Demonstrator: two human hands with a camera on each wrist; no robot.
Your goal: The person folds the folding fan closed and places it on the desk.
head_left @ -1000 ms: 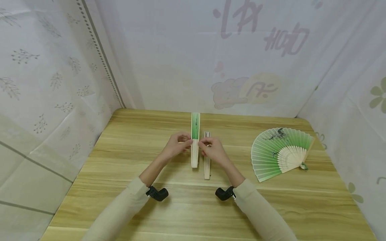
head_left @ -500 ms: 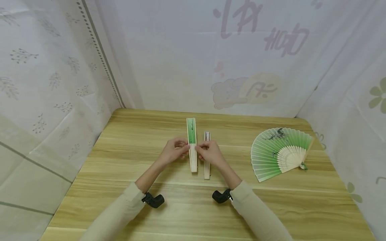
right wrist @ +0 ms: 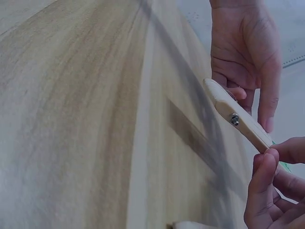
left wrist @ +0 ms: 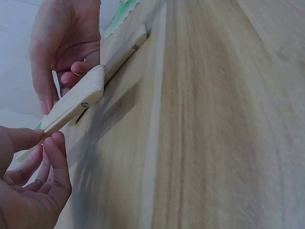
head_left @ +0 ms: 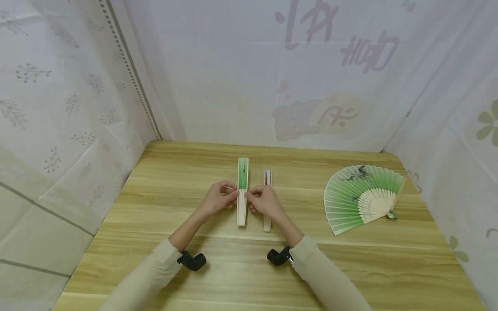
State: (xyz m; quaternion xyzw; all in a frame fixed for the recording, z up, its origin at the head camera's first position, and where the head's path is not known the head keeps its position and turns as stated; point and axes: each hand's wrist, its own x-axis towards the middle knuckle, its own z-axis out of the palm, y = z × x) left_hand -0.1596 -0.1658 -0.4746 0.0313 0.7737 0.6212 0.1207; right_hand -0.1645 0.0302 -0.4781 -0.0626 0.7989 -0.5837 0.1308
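Observation:
Both of my hands pinch a folded hand fan point(head_left: 242, 207), green cloth at its far end and pale bamboo ribs at the near end. My left hand point(head_left: 221, 198) has its left edge between thumb and fingers; my right hand point(head_left: 264, 201) grips the right edge. In the left wrist view the fan's rib end point(left wrist: 78, 98), with a metal rivet, is raised over the table and casts a shadow. A second folded fan point(head_left: 267, 222), slimmer, lies on the wood under my right hand, which partly covers it.
An open green fan point(head_left: 350, 190) with dark painted branches lies spread at the right of the wooden table point(head_left: 175, 168), a tassel at its pivot. Printed cloth point(head_left: 218, 86) hangs behind the table and along both sides.
Both hands have carried the green folded fan left and toward me, away from the slimmer fan. It leaned partway through and now points nearly straight ahead. The other fans have stayed put.

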